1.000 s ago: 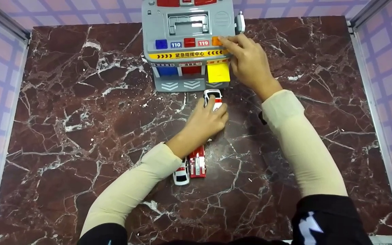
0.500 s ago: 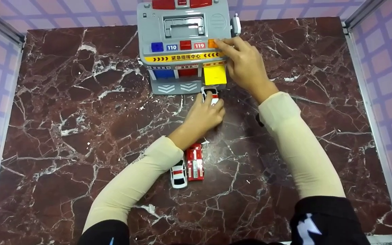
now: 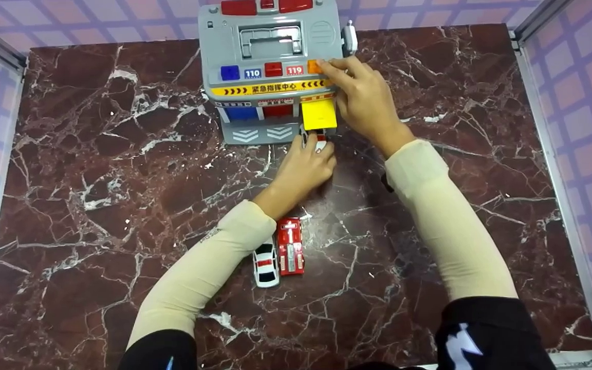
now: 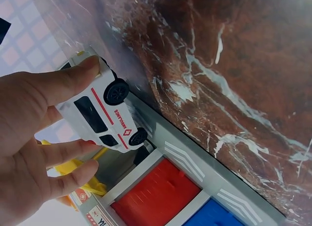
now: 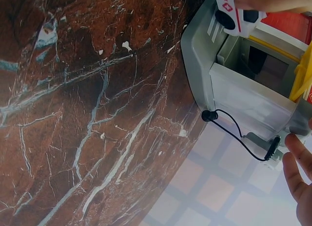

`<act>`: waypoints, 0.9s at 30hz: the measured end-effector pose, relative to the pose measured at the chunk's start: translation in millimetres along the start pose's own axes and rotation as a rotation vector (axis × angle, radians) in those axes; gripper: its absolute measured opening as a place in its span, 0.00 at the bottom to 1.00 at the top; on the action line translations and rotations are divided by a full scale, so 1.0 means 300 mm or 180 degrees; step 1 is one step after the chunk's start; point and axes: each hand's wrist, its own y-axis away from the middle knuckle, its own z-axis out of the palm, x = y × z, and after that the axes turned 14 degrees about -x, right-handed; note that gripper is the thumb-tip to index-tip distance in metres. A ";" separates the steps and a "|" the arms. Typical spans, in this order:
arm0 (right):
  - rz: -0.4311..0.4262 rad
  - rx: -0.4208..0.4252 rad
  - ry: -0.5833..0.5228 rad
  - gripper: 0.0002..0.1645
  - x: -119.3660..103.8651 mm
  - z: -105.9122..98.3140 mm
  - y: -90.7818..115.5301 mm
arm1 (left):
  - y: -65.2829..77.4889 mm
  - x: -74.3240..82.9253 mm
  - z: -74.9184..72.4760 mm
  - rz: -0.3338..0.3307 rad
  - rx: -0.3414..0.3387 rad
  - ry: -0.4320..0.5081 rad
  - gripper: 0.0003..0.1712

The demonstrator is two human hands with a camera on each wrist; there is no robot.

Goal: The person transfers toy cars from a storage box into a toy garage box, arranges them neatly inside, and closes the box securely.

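My left hand (image 3: 303, 167) grips a white toy ambulance (image 4: 97, 106) with a red stripe, thumb on one side and fingers on the other. The ambulance's front end is at the right-hand bay of a grey toy emergency station (image 3: 220, 46), under the raised yellow door (image 3: 319, 114). In the right wrist view the bay's hollow inside shows beside the ambulance. My right hand (image 3: 368, 103) rests at the station's top right corner, its fingertips touching the orange button (image 3: 313, 66). Part of the ambulance is hidden by my left fingers in the head view.
A white toy car (image 3: 266, 267) and a red toy fire truck (image 3: 291, 246) stand side by side near my left forearm. The station's red door (image 3: 278, 111) and blue door (image 3: 241, 113) are lowered. A corded grey handset (image 3: 349, 38) hangs on its right side.
My left hand has pushed the ambulance forward, from just in front of the station to under the yellow door's edge. My right hand stays at the orange button. The whole view has shifted slightly.
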 end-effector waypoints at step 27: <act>0.0018 0.0038 0.0031 0.32 0.000 0.008 0.003 | -0.063 -0.021 0.059 -0.0154 0.0682 0.0121 0.18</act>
